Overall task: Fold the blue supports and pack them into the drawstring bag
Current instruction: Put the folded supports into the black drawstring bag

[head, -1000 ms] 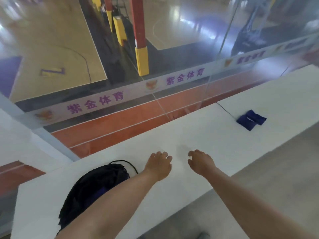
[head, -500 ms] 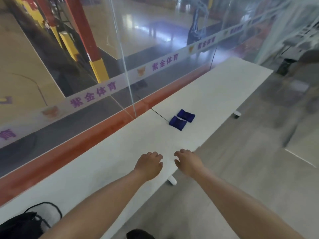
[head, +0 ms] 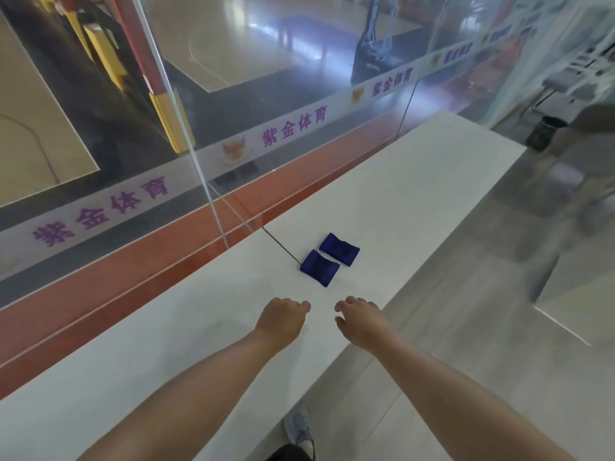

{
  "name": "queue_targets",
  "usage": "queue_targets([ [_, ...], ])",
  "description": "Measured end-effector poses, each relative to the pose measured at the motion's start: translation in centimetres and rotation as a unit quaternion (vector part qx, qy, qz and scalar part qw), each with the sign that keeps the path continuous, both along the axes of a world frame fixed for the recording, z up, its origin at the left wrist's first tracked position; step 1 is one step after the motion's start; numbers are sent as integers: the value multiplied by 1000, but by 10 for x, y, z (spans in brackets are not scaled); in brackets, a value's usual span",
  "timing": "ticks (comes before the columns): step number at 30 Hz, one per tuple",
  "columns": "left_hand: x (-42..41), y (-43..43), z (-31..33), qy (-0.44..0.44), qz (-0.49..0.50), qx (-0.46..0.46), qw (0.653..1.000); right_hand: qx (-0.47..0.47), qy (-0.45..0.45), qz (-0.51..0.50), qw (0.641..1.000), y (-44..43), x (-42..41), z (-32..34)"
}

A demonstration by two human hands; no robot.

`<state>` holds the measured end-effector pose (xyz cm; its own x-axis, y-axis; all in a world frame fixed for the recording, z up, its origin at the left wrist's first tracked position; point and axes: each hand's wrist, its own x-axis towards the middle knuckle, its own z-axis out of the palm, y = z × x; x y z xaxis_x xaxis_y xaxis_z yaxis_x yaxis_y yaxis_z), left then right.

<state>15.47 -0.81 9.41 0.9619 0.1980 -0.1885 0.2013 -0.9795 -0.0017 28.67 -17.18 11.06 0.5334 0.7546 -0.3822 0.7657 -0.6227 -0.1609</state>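
Note:
Two blue supports lie side by side on the long white table (head: 416, 194), the nearer one (head: 320, 267) just ahead of my hands and the farther one (head: 339, 249) behind it to the right. My left hand (head: 283, 319) hovers over the table a short way in front of the nearer support, fingers loosely curled and holding nothing. My right hand (head: 361, 319) hangs beside it near the table's front edge, also loosely curled and empty. The drawstring bag is out of view.
A glass wall (head: 186, 138) with a purple-lettered strip runs along the table's far side. A seam (head: 281, 246) crosses the table next to the supports. My shoe (head: 299, 430) shows below the table edge. A dark bin (head: 545, 133) stands on the floor far right.
The view has swung right along the table: the black drawstring bag has left the frame at the lower left, and the blue supports have come much closer to my hands. Both hands stay empty.

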Motion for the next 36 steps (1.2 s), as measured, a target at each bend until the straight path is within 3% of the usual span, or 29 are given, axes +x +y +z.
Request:
queue_targets([
  [7,66,39,-20,-15,69,-35,997,-22,4,28,999,44,80,-4],
  [14,108,55,-46,-6,195,-89,977,-79,41,143,986,83,142,-35],
  [23,167,43,-85,5,406,-195,893,-122,81,371,917,123,217,-106],
  [30,201,29,-129,42,451,-159,877,-145,74,479,862,143,258,-146],
  [36,207,17,-155,24,452,-133,882,-103,47,516,849,134,265,-164],
])
